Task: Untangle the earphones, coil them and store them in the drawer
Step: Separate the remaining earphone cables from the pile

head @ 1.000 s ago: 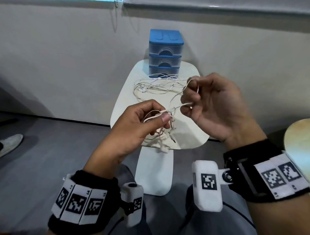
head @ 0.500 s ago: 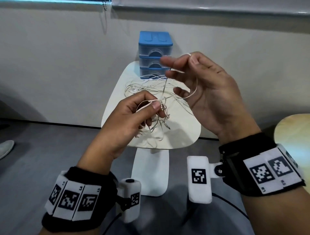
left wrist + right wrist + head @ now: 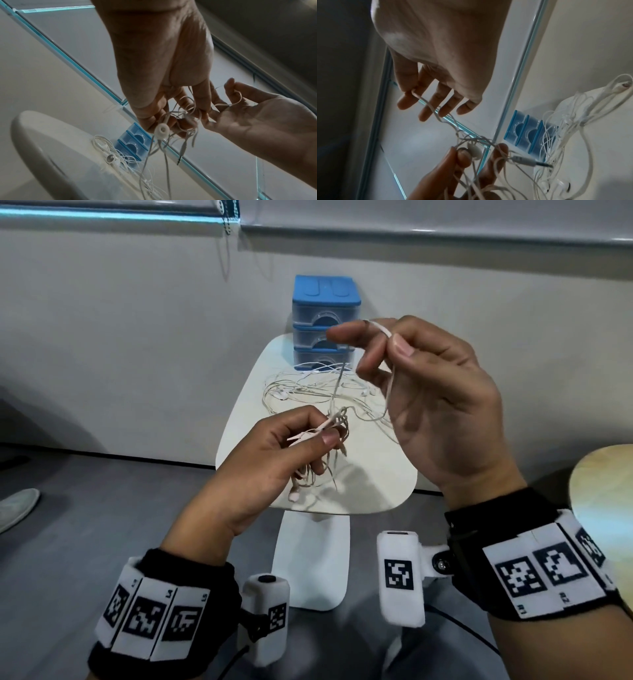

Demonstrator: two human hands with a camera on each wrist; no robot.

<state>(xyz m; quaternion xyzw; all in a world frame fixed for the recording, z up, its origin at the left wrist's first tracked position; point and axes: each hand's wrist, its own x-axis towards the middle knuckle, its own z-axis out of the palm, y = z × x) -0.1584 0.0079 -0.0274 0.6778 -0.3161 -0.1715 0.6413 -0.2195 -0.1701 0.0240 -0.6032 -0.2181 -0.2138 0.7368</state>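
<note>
Two hands are working above a small white table (image 3: 383, 487). The left hand (image 3: 274, 460) is pinching a tangled bunch of white earphones (image 3: 329, 440) between thumb and fingers, and its other fingers are curling under the bunch. An earbud (image 3: 162, 131) and a jack plug (image 3: 182, 151) are hanging down from this bunch in the left wrist view. The right hand (image 3: 435, 402) is staying higher and nearer to the wall; its thumb and forefinger are pinching one loop of the cable, while the other fingers are spreading loosely. From this pinch one thin strand is running down to the bunch in the left hand, and a second part of the cable is hanging in a curve before the palm. More loose white earphone cables (image 3: 308, 386) are lying on the table top, just in front of a blue drawer unit (image 3: 325, 320) with three drawers that is standing at the far edge of the table, against the wall. All three drawers are looking closed.
</note>
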